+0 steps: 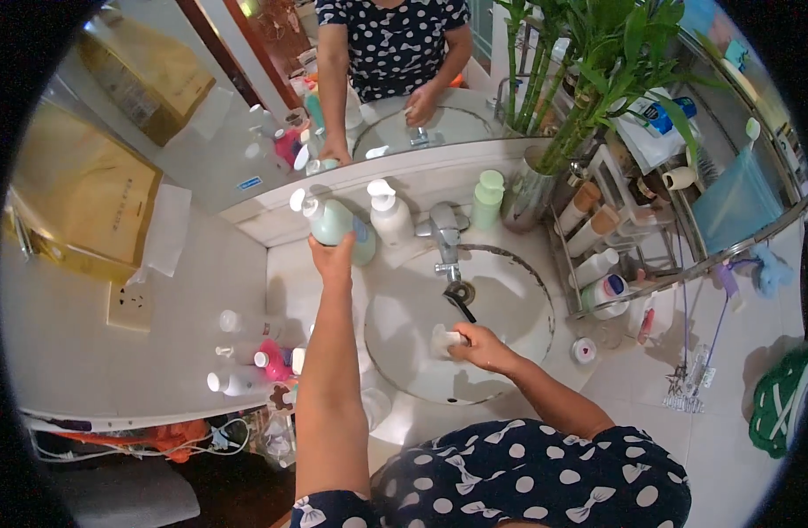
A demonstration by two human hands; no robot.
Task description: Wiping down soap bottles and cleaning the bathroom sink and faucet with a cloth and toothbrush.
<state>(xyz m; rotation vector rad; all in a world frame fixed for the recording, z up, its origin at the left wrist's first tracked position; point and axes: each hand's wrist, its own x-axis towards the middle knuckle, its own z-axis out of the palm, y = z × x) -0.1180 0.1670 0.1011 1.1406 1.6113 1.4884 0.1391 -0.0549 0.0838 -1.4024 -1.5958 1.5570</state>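
My left hand (334, 258) is wrapped round a pale green pump bottle (330, 220) with a white top, at the back left of the counter. Right beside it stands a white pump bottle (389, 216). Over the oval white basin (404, 304), my right hand (483, 348) pinches a small whitish thing (444, 341), perhaps a cloth; its kind is not clear. A short black stick-like piece (461, 307) shows between that hand and the drain (459, 292). Behind the basin rises a chrome faucet (445, 231); no running water is visible.
A small green bottle (487, 201) and a vase of bamboo (529, 195) line the back right. On the right stands a metal rack (562, 264) of bottles. Several bottles (245, 352) crowd the left side. A mirror (272, 158) covers the wall behind; a yellow tissue pack (87, 194) hangs left.
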